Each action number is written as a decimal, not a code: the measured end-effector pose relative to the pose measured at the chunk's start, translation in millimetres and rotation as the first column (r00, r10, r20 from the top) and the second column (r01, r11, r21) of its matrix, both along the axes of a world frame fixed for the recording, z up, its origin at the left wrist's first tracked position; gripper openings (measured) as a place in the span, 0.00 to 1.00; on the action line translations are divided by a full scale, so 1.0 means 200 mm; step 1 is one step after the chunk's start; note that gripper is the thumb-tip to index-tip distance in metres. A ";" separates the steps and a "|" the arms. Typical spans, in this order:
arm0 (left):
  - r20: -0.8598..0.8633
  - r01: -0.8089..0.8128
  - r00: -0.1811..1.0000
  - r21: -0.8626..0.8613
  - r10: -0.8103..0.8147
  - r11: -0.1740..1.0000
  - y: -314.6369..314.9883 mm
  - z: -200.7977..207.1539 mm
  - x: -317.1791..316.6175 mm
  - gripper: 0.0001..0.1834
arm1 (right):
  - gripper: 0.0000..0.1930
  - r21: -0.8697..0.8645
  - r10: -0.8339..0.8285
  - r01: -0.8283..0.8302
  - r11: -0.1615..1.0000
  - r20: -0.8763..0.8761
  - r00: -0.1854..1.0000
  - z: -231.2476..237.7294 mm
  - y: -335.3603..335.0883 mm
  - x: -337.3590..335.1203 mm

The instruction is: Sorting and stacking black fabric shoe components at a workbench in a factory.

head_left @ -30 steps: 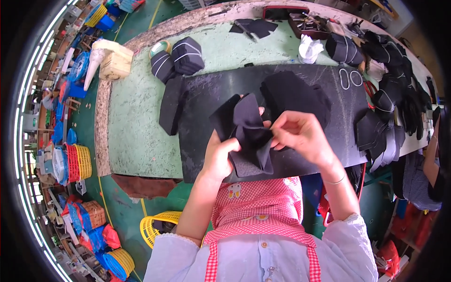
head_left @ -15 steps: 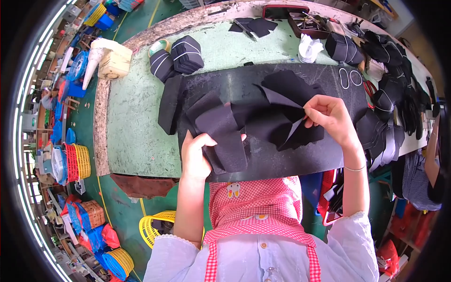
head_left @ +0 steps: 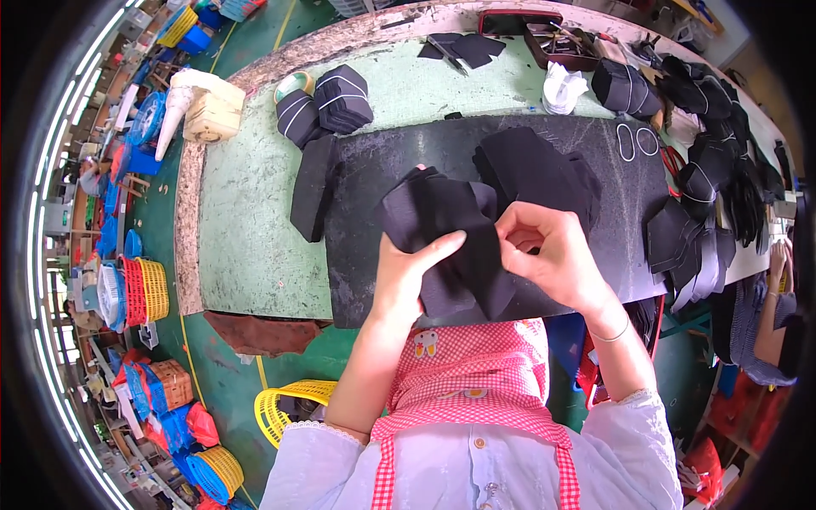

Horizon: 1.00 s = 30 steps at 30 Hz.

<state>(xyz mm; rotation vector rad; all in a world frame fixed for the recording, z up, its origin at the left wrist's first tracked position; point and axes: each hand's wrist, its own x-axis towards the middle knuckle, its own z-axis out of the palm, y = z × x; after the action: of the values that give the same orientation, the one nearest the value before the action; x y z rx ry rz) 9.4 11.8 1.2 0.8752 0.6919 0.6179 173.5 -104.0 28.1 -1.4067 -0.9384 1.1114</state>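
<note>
My left hand (head_left: 403,274) is closed around black cut fabric pieces (head_left: 438,212), its thumb lying across their front. At their right edge, my right hand (head_left: 551,255) pinches a corner of the top piece between thumb and fingers. How many pieces are in the hold cannot be made out. Just beyond my right hand, a pile of similar black pieces (head_left: 529,166) lies on the dark mat (head_left: 365,289). A long stack of black pieces (head_left: 314,191) rests at the mat's left edge.
Banded bundles of black pieces (head_left: 343,99) stand at the back left beside a tape roll (head_left: 294,83). A cream container (head_left: 212,117) sits at the table's left edge. Scissors (head_left: 636,142), a tool box (head_left: 561,44) and more bundles (head_left: 708,166) lie right. Below is a yellow basket (head_left: 274,416).
My right hand has come left and nearer with a black piece from the pile, bringing it onto those in my left hand. My left hand has shifted right.
</note>
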 end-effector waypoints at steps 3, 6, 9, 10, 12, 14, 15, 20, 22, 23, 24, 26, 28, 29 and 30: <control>-0.015 -0.095 0.995 -0.074 0.095 0.993 0.09 -0.02 -0.07 0.25 | 0.04 0.013 -0.249 0.251 0.968 0.175 0.952 -0.04 -0.01 0.09; -0.068 -0.238 0.971 -0.153 0.230 0.959 0.26 -0.12 -0.26 0.18 | 0.04 0.033 -0.309 0.316 0.948 0.337 0.889 -0.07 -0.02 0.26; -0.040 -0.340 0.940 -0.220 0.340 0.914 0.31 -0.12 -0.33 0.18 | 0.05 -0.067 -0.250 0.338 0.939 0.540 0.804 -0.06 -0.06 0.39; -0.031 -0.309 0.950 -0.244 0.311 0.919 0.30 -0.11 -0.31 0.19 | 0.06 -0.091 -0.210 0.347 0.934 0.647 0.733 -0.04 -0.07 0.40; -0.023 -0.263 0.964 -0.223 0.265 0.939 0.24 -0.08 -0.24 0.20 | 0.11 0.138 -0.305 0.407 0.903 0.874 0.379 -0.06 -0.09 0.41; -0.039 -0.218 0.976 -0.163 0.215 0.962 0.16 -0.07 -0.16 0.22 | 0.13 0.161 -0.372 0.444 0.881 0.817 0.441 0.01 -0.03 0.30; -0.061 -0.163 0.986 -0.103 0.157 0.981 0.11 -0.03 -0.11 0.23 | 0.15 0.177 -0.436 0.489 0.854 0.755 0.489 0.04 0.00 0.23; -0.020 -0.068 0.998 -0.185 0.066 0.980 -0.03 0.00 0.03 0.22 | 0.18 0.123 -0.228 0.202 0.972 0.721 0.655 -0.01 0.05 0.01; 0.035 -0.097 0.994 -0.208 0.106 0.973 0.01 0.02 0.00 0.18 | 0.17 0.010 -0.211 0.337 0.942 0.796 0.568 0.00 0.04 0.16; 0.092 -0.066 0.992 -0.244 0.091 0.968 0.04 0.02 -0.02 0.19 | 0.15 -0.067 -0.151 0.394 0.917 0.855 0.496 -0.02 0.02 0.25; 0.122 -0.082 0.986 -0.210 0.110 0.974 0.05 0.00 -0.02 0.22 | 0.16 0.144 -0.295 0.408 0.902 0.895 0.335 -0.05 0.01 0.27; 0.207 -0.028 0.975 -0.231 0.077 0.972 0.04 -0.02 -0.01 0.23 | 0.24 0.289 -0.421 0.437 0.852 0.874 0.242 -0.06 0.01 0.22; 0.263 0.045 0.964 -0.258 0.026 0.965 -0.01 0.00 0.01 0.25 | 0.19 0.239 -0.391 0.357 0.903 0.802 0.452 0.02 0.05 0.07; 0.230 0.046 0.973 -0.273 0.019 0.961 -0.03 0.04 0.04 0.25 | 0.18 0.206 -0.341 0.297 0.932 0.774 0.533 0.05 0.05 0.02; 0.201 0.035 0.979 -0.264 0.020 0.964 -0.05 0.03 0.05 0.26 | 0.13 0.201 -0.335 0.286 0.937 0.750 0.570 0.06 0.07 0.01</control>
<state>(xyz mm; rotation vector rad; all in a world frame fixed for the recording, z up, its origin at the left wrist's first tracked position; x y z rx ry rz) 20.0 2.7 7.2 0.5562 0.5711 0.5822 175.2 -90.7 39.6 -1.9622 -1.2289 0.1395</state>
